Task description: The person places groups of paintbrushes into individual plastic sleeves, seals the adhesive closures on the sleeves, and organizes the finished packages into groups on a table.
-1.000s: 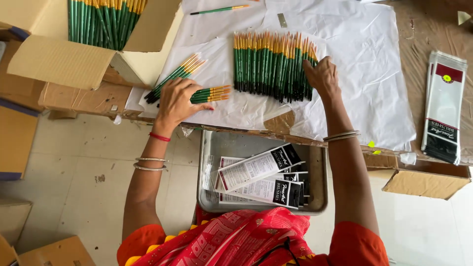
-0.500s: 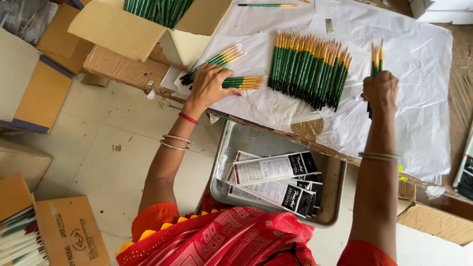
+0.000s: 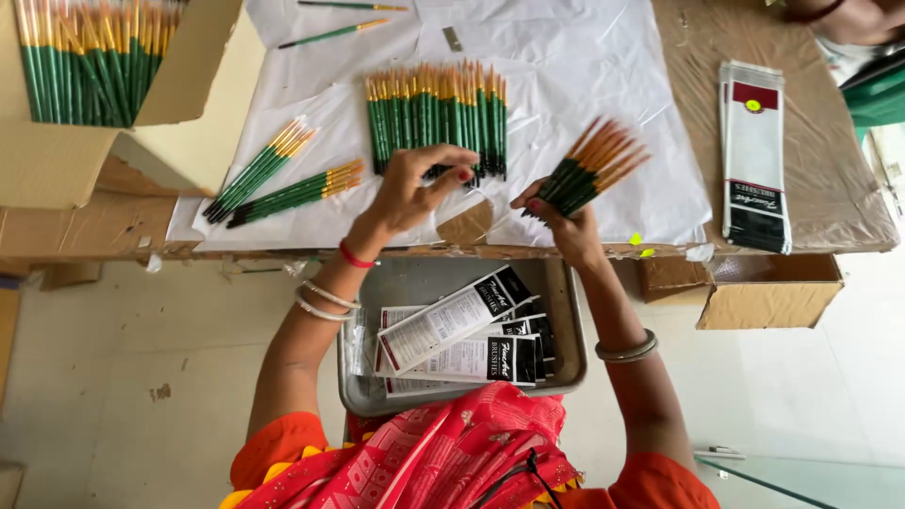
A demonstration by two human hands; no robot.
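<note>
You were mid-sort: your right hand (image 3: pixel 566 212) was clamped round a fanned bunch of green-handled brushes (image 3: pixel 589 174) at centre frame, while your left hand (image 3: pixel 415 184), fingers loosely curled and holding nothing I could see, touched the row of brushes (image 3: pixel 438 118) on the white paper (image 3: pixel 584 57). I'd guess the next move needed a careful pinch. The metal tray (image 3: pixel 566 311) at lower centre held flat packets (image 3: pixel 452 320); the cardboard box (image 3: pixel 57 160) in the upper left held more brushes.

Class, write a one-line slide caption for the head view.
Right hand holds a fan of green brushes; left hand touches the brush row on white paper.
</note>
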